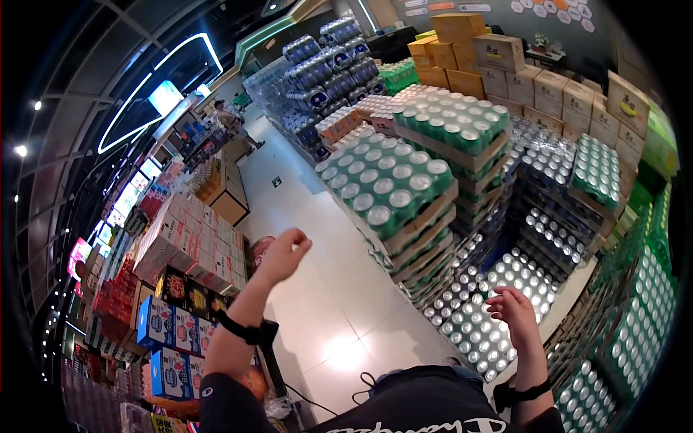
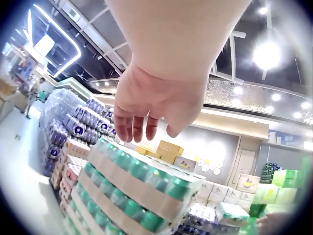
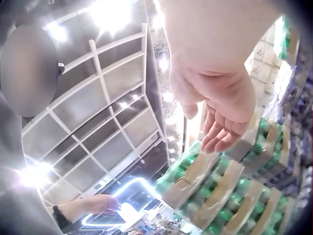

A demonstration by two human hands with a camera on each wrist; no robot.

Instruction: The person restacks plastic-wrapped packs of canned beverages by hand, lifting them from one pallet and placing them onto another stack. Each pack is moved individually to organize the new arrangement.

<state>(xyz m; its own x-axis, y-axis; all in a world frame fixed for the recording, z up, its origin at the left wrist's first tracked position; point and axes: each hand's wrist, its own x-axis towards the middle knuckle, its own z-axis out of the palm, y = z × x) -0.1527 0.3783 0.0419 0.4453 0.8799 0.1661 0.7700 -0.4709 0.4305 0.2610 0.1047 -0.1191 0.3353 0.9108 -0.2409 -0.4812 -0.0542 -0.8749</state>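
Observation:
My left hand is raised over the aisle floor, its fingers loosely bent and holding nothing. In the left wrist view the same hand hangs with relaxed fingers above a stack of green can packs. The right hand is held out over a lower layer of silver-topped cans, likewise with nothing in it. Its fingers droop loosely in the right wrist view, overlapping cardboard-trayed green cans. A tall stack of shrink-wrapped green cans stands ahead, between the two hands.
Blue-and-white boxes and white cartons are piled on the left. Purple-blue drink packs rise at the back, with yellow boxes nearby. A pale tiled floor runs between the piles. Further off stands a person.

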